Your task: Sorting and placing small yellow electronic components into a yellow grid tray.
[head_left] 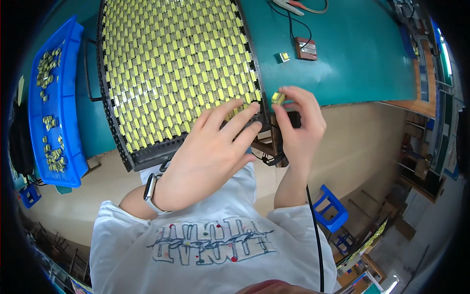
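Observation:
A black perforated tray (152, 156) is filled with close rows of small yellow-taped transformers (171, 73). My left hand (203, 147) lies over its near right corner, fingers spread, with the fingertips at the last parts by the right edge. Whether it presses on any of them I cannot tell. Just right of that corner, my right hand (304, 122) pinches a single small yellow transformer (278, 98) between thumb and forefinger, apart from the tray. Another loose transformer (284, 57) sits on the green table beyond my right hand.
At the left stands a blue plastic bin (73, 142) with loose transformers. A brown block-like device (306, 49) with a black cable and clip leads (293, 6) are at the far right of the green tabletop (338, 73). A blue stool (331, 209) is on the floor at right.

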### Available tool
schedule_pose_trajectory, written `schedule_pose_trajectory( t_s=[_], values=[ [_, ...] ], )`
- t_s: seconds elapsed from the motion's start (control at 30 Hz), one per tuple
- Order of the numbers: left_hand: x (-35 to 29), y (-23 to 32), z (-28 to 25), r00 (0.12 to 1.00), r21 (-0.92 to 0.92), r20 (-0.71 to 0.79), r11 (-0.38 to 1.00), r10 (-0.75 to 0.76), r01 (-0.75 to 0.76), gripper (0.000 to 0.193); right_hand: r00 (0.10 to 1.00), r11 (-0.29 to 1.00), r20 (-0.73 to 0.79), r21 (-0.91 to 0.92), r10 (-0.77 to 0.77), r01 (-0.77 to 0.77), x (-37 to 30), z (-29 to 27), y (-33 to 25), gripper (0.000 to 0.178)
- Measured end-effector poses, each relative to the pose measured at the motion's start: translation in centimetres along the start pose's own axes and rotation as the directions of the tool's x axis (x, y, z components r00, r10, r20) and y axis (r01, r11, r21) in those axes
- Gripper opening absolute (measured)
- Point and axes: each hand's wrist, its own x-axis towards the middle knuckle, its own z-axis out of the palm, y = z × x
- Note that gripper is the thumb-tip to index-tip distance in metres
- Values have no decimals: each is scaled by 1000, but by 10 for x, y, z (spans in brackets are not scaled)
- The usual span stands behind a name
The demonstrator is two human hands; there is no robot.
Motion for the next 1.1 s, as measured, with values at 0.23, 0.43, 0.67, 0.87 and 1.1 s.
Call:
schedule_pose_trajectory(
  t_s=[0.23, 0.43, 0.67, 0.87, 1.1],
  values=[
    [-10, -4, -1, 939, -483, -300, 875, -169, 3, 40, 976, 978, 63, 33, -209, 207, -24, -2, -41, 40],
    [-12, -8, -9, 954, -837, -95, 542, -285, 79, 19, 957, 958, 58, 60, -283, 280, -20, 4, -57, 38],
    [-15, -8, -15, 952, -871, -35, 477, -305, 121, 20, 948, 952, 139, 150, -287, 267, -19, 2, -57, 35],
    [-15, -10, -12, 952, -866, -15, 480, -305, 140, 19, 959, 969, 200, 181, -203, 167, -17, -1, -61, 31],
    [-15, -10, -14, 957, -862, 4, 484, -290, 150, 17, 955, 966, 209, 190, -213, 174, -19, -3, -59, 31]
  ],
)
